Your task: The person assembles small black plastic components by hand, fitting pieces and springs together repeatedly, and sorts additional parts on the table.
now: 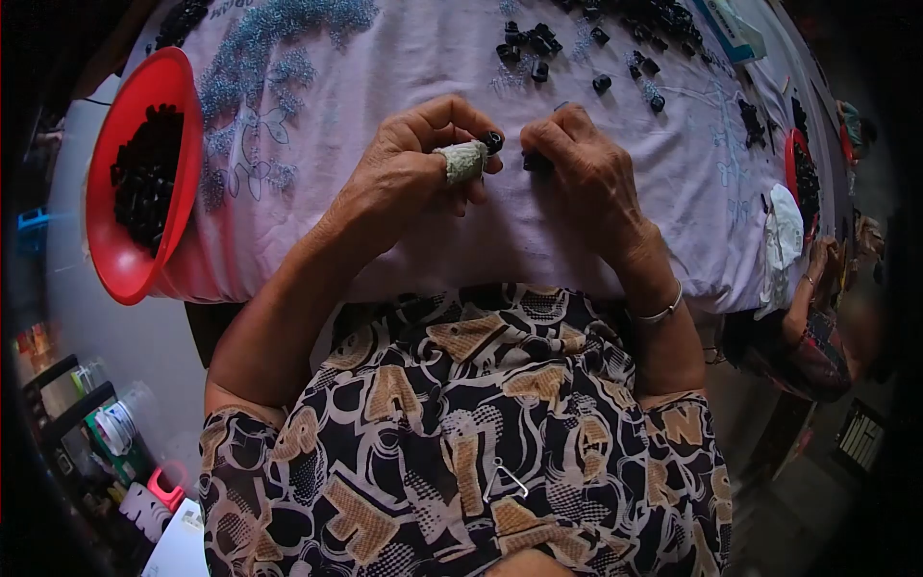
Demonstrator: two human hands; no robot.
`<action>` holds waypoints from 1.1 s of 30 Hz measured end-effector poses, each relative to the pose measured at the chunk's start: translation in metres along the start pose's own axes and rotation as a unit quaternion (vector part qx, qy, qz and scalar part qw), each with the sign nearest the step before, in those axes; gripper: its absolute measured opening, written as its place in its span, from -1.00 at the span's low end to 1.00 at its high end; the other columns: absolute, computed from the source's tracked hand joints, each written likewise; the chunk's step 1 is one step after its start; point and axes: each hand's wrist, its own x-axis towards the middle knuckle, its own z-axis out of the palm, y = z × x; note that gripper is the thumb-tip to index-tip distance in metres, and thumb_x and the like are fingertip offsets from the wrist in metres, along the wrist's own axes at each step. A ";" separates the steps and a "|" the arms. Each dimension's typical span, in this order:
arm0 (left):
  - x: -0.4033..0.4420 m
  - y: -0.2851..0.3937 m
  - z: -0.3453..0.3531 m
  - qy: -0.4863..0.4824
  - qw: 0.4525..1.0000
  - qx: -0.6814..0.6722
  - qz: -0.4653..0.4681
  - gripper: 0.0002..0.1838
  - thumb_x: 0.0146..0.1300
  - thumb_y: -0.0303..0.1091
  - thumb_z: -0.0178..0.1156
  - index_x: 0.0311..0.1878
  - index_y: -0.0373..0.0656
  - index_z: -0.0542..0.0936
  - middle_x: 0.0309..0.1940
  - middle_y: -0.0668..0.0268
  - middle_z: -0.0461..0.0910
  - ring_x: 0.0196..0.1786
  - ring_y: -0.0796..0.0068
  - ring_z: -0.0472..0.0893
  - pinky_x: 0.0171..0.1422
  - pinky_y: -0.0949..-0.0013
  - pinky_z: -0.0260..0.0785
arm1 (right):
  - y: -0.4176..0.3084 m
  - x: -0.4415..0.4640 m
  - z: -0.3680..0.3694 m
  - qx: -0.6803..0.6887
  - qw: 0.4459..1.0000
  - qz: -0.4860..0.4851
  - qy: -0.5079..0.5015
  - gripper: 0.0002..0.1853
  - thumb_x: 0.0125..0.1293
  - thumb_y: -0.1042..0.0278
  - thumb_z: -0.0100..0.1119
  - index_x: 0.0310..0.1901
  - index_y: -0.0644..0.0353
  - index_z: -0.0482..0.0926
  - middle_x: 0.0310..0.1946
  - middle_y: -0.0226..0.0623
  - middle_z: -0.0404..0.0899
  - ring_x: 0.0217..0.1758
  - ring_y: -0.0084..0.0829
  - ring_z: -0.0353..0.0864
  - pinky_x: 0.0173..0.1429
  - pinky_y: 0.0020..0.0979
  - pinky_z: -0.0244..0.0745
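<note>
My left hand [409, 159] pinches a small black plastic part [493, 142] between thumb and forefinger. Pale cloth tape [461, 162] wraps the thumb of that hand. Close by on the right, my right hand [582, 159] is closed, its fingers curled around another black piece [536, 162] that shows only in part. A narrow gap separates the two hands, both just above the pale cloth [385, 260]. Further back on the cloth lie several loose black parts [531, 40] of similar size.
A red bowl [192, 144] filled with black parts tilts at the table's left edge. More black parts [663, 24] are heaped at the back. A second red bowl [794, 163] and a white crumpled bag [781, 240] are at the right, near another person's arm [803, 298].
</note>
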 end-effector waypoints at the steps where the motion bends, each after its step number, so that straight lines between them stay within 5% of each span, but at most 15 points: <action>1: 0.000 0.000 0.000 0.002 1.000 -0.002 -0.003 -0.70 0.14 -0.58 -0.11 -0.10 -0.19 0.53 -0.30 0.28 0.59 -0.41 0.66 0.57 -0.37 0.60 0.46 | -0.002 0.000 -0.002 0.000 1.000 0.001 0.000 -0.79 0.11 0.54 0.17 -0.18 0.11 0.53 -0.38 -0.26 0.45 -0.39 -0.28 0.56 -0.33 -0.30 0.51; 4: 0.000 0.001 0.000 0.004 1.000 -0.004 -0.005 -0.68 0.13 -0.59 -0.12 -0.09 -0.21 0.53 -0.29 0.26 0.60 -0.41 0.65 0.57 -0.37 0.60 0.46 | -0.003 0.001 -0.004 0.056 0.998 0.025 -0.021 -0.77 0.09 0.61 0.16 -0.19 0.16 0.51 -0.36 -0.24 0.48 -0.36 -0.29 0.57 -0.29 -0.34 0.52; 6: 0.000 0.000 -0.001 0.007 1.000 -0.001 -0.005 -0.68 0.12 -0.59 -0.12 -0.08 -0.21 0.53 -0.29 0.25 0.61 -0.41 0.64 0.58 -0.37 0.59 0.46 | 0.001 0.000 0.002 0.310 0.949 0.059 0.016 -0.76 0.11 0.70 0.13 -0.18 0.22 0.50 -0.33 -0.30 0.52 -0.31 -0.45 0.58 -0.23 -0.44 0.53; 12: 0.001 -0.006 0.002 0.001 0.999 0.021 0.029 -0.67 0.08 -0.61 -0.10 -0.10 -0.22 0.54 -0.37 0.31 0.58 -0.45 0.67 0.54 -0.39 0.61 0.40 | -0.013 0.003 -0.009 0.512 0.850 0.122 0.030 -0.81 0.22 0.73 0.05 -0.16 0.27 0.50 -0.31 -0.41 0.55 -0.21 -0.67 0.53 -0.14 -0.61 0.48; 33: -0.002 -0.011 0.015 0.050 0.996 0.072 0.018 -0.77 0.17 -0.59 -0.06 -0.16 -0.24 0.56 -0.54 0.39 0.50 -0.53 0.71 0.44 -0.47 0.60 0.29 | -0.014 0.005 -0.008 0.361 0.932 0.040 -0.011 -0.79 0.16 0.80 -0.03 -0.24 0.34 0.52 -0.41 -0.39 0.45 -0.38 -0.65 0.46 -0.31 -0.62 0.41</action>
